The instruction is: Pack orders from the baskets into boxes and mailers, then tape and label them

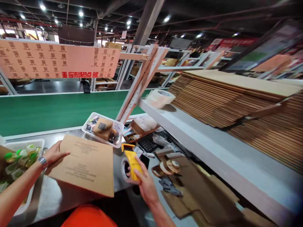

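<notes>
A flat brown cardboard box [86,164] with printed text lies on the steel table [50,197] in front of me. My left hand [55,153] rests on the box's left edge, fingers spread; a metal watch sits on that wrist. My right hand [142,178] grips a yellow tape dispenser [130,161] with a roll of clear tape, just right of the box.
A white tray [104,128] of small items and a white bin of bottles [20,154] flank the box. Behind runs a green conveyor belt [47,110]. At right, a shelf [189,132] bears a tape roll [159,98] and stacked flat cardboard [248,101]. Cardboard scraps lie below.
</notes>
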`<action>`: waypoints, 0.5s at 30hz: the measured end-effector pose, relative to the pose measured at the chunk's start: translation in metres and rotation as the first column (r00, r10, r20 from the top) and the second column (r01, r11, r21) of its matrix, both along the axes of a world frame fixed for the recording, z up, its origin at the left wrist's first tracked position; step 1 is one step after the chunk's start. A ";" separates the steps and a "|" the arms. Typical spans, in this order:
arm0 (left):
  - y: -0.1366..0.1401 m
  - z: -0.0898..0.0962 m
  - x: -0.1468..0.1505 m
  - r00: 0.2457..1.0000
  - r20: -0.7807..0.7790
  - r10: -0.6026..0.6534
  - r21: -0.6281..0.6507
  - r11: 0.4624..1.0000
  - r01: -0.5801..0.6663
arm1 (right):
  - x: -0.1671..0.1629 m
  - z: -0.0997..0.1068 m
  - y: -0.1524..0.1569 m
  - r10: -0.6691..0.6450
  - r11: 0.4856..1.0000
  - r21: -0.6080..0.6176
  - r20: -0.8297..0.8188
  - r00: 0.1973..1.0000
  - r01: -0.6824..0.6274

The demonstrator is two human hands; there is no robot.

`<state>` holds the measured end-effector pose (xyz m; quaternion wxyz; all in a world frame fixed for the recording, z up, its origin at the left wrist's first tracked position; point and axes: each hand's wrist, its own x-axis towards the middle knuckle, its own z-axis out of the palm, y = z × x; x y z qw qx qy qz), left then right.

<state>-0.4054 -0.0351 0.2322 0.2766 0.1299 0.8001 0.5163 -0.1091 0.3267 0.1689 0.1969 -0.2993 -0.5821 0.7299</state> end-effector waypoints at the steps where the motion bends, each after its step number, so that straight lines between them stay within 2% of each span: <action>1: 0.005 -0.002 -0.001 1.000 -0.011 -0.015 0.004 1.000 0.015 | -0.002 0.030 -0.002 -0.030 0.999 -0.028 -0.072 0.997 0.028; 3: 0.019 -0.004 -0.002 0.998 -0.026 -0.056 0.019 0.998 0.056 | -0.019 0.080 -0.013 -0.041 0.998 -0.056 -0.148 0.988 0.033; 4: 0.026 -0.006 -0.001 0.997 -0.028 -0.078 0.033 0.996 0.079 | -0.032 0.098 -0.021 -0.001 0.998 -0.065 -0.150 0.989 -0.009; 6: 0.038 -0.008 0.001 0.993 -0.037 -0.112 0.072 0.991 0.114 | -0.064 0.116 -0.043 0.124 0.990 -0.058 -0.119 0.985 -0.131; 8: 0.045 -0.011 0.004 0.990 -0.025 -0.141 0.124 0.982 0.143 | -0.095 0.112 -0.065 0.241 0.970 0.001 -0.068 0.968 -0.242; 10: 0.046 -0.014 0.004 0.986 0.012 -0.169 0.184 0.969 0.164 | -0.116 0.096 -0.079 0.307 0.949 0.071 -0.006 0.952 -0.306; 13: 0.040 -0.017 0.000 0.966 0.100 -0.238 0.267 0.942 0.204 | -0.127 0.071 -0.077 0.337 0.937 0.071 0.054 0.940 -0.341; 15: 0.034 -0.015 -0.002 0.972 0.100 -0.214 0.259 0.949 0.182 | -0.126 0.063 -0.068 0.336 0.940 0.044 0.057 0.940 -0.339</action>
